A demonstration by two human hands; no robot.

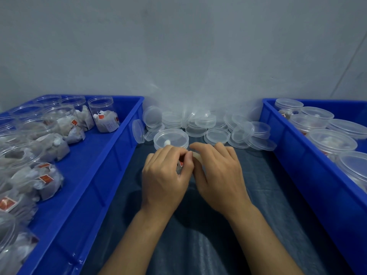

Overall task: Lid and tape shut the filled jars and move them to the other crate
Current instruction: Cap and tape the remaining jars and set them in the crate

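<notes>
The fingers [183, 155] of the left hand [164, 175] are curled inward, thumb and forefinger pressed together on something small and pale at the centre of the frame; what they pinch is too hidden to name. The right hand [216, 175] sits just beside it, touching at the fingertips, its fingers bent and bunched over the same spot, with a pale strip [196, 155] showing between the two hands. Whether that strip is tape cannot be told.

Directly above the hands, a lidded jar [171, 138] stands against them, its clear lid on top and a white lump visible through it. Behind it, along the wall at centre frame, lies a heap of loose clear lids [217, 133], some flat, some leaning on edge.

At the left of the frame a blue crate [95, 175] holds open jars [103, 114] filled with paper sachets bearing red tags. At the right edge a second blue crate [297, 165] holds jars with lids on [331, 141]. Both forearms reach up from the bottom of the frame over a dark blue cloth [268, 185].
</notes>
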